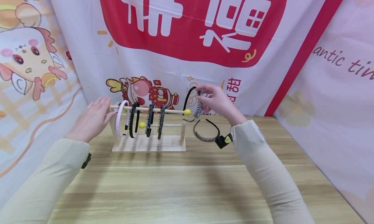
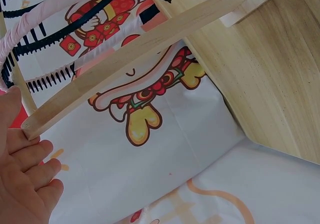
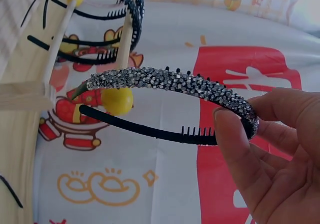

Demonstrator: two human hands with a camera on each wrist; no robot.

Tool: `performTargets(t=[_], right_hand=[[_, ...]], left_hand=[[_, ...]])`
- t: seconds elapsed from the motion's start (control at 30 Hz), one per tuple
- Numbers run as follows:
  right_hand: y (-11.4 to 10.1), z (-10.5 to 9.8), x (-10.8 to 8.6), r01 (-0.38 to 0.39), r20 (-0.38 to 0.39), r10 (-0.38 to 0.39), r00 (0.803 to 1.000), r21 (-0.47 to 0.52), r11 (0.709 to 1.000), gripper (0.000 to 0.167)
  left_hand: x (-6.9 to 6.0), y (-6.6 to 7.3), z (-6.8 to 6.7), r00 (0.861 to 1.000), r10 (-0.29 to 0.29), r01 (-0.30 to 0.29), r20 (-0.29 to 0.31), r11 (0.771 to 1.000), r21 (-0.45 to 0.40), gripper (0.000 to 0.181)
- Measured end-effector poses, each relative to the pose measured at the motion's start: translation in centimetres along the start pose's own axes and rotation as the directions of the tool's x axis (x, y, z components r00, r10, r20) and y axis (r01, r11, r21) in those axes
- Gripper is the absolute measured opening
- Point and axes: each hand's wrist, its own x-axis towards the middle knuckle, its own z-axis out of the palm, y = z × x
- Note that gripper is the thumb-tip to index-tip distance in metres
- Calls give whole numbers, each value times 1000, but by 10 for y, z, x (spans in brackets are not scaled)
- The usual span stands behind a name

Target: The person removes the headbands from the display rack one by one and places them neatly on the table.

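My right hand (image 1: 217,102) pinches a sparkly headband (image 3: 165,79) between thumb and fingers. This headband has black comb teeth inside and black ends. It is held at the yellow ball (image 1: 187,112) on the right end of the upper rod of a wooden rack (image 1: 172,147); in the right wrist view its two ends lie about the ball. My left hand (image 1: 92,120) touches the rack's upper left end, fingers extended. On the upper rod hang a pink headband (image 1: 118,121), a black headband (image 1: 131,123) and two dark glittery headbands (image 1: 150,120).
Another sparkly headband (image 1: 205,139) lies on the wood-grain table (image 1: 181,188), right of the rack. The lower rod ends in a second yellow ball (image 1: 141,125). A printed cloth (image 1: 90,68) hangs close behind, with more printed cloth on both sides.
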Motion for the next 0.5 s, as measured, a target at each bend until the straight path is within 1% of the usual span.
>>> performTargets(t=[0.13,0.3,0.5], right_hand=[[10,-10,-1,-9,-25,9,1000,-2,1000,33],[23,-23,-2,-38,-66,37,997,-5,999,33],[44,-38,-3,-87,-99,84,992,-22,996,34]], left_hand=[[0,0,0,1000,-1,1,1,1000,-1,56],[1,-1,-1,1000,-8,8,18,1000,0,56],[1,-2,0,999,-12,11,31,1000,1,57]])
